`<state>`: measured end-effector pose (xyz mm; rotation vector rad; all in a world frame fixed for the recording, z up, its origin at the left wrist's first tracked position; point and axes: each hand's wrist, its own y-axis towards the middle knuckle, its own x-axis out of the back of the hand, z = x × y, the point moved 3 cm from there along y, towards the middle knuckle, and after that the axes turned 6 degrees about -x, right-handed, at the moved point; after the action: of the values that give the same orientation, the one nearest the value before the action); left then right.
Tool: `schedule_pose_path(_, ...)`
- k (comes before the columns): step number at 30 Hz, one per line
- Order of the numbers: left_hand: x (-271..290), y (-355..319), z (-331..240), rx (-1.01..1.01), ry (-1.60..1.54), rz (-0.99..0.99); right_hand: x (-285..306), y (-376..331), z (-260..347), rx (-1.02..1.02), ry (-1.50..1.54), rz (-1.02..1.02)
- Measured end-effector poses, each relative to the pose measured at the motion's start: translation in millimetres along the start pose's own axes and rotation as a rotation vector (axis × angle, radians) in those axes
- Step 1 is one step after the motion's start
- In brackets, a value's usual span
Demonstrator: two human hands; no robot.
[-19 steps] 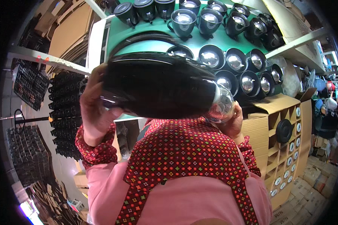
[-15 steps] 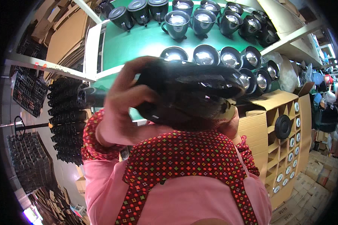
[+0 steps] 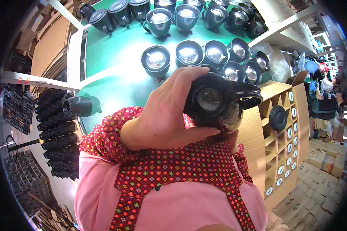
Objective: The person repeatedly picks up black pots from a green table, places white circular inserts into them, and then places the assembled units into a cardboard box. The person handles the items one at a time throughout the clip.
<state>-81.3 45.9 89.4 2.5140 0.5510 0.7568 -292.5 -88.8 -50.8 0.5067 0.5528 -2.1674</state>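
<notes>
I hold a black plastic jug (image 3: 216,102) close in front of my chest, its open mouth and spout turned toward me. A shiny silver glass liner (image 3: 234,116) shows at its lower right side. My left hand (image 3: 164,115) wraps over the jug's left side and top. Only a few fingers of my right hand (image 3: 230,138) show under the jug, where they support its underside. Both forearms wear red patterned sleeve covers over pink sleeves.
Behind the jug lies a green table (image 3: 104,61) with several rows of upright black jugs (image 3: 189,54) with mirrored insides. One black jug (image 3: 79,106) stands alone at the left edge. A divided cardboard box (image 3: 285,127) with round black caps stands right. Stacked black parts (image 3: 54,127) fill the left.
The jug has turned from lying sideways near my face to pointing its mouth at me, and has dropped lower and to the right. My left hand shifted over its top.
</notes>
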Motion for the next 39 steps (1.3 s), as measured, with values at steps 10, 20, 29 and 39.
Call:
schedule_pose_path(10,-1,6,-7,-0.095,0.062,0.013,-3,-12,23,0.129,-0.275,-0.041)
schedule_pose_path(20,4,-1,5,0.036,-0.23,0.157,-15,-18,29,0.19,-0.442,-0.084)
schedule_pose_path(29,-1,-54,97,0.692,-0.81,0.175,-25,4,46,0.119,-0.522,-0.164)
schedule_pose_path(39,-77,-62,170,0.834,-1.534,-0.038,-11,-7,107,0.316,-1.004,-0.117)
